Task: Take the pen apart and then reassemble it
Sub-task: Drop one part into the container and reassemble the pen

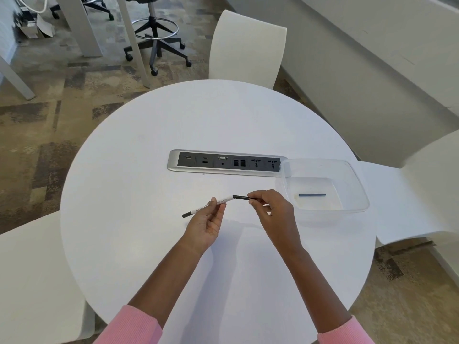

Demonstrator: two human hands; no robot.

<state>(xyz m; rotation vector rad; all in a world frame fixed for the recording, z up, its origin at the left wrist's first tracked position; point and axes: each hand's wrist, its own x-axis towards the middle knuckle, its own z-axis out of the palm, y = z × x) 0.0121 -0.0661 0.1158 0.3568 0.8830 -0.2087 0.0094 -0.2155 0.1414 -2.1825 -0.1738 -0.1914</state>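
We count two hands, a left (207, 225) and a right (270, 211), and two pink sleeves (129, 326); between them is one pen (207, 206), with one black piece (241, 197) at its right end; one round table (149, 145) carries one socket strip (224, 162) and one clear tub (357, 180), and in the tub lies one dark rod (312, 195). Around the table we count three white chairs (248, 45); farther off stands one wheeled stool (155, 33).

Head-height view, down over table (149, 145)
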